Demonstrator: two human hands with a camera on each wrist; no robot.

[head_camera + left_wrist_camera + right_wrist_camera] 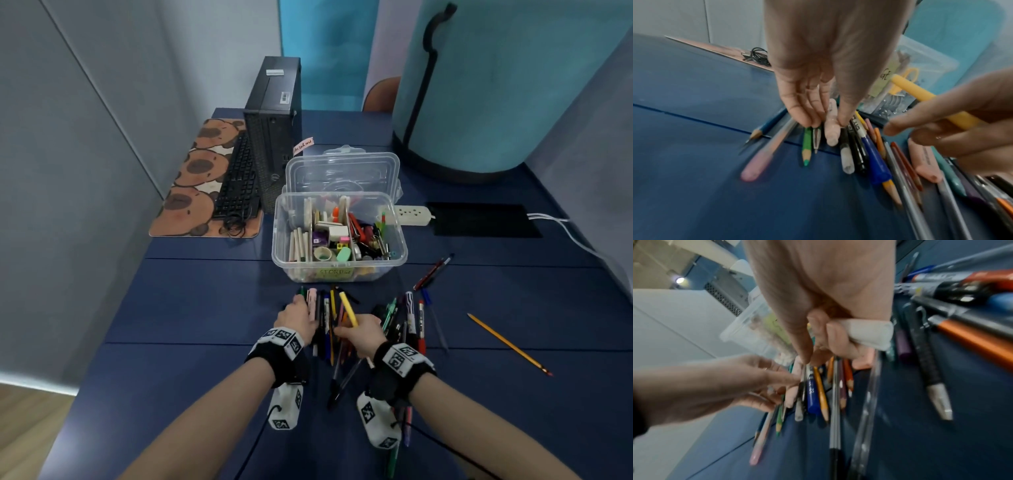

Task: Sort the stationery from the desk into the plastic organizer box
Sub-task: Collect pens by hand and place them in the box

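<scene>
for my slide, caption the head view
Right hand holding a yellow pen above pens beside the organizer box.

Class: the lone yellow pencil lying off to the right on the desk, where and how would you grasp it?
Pinch the yellow pencil mid-shaft from above, fingers across its width. It lies flat and diagonal on the desk, apart from the piles, so both sides are free.
</scene>
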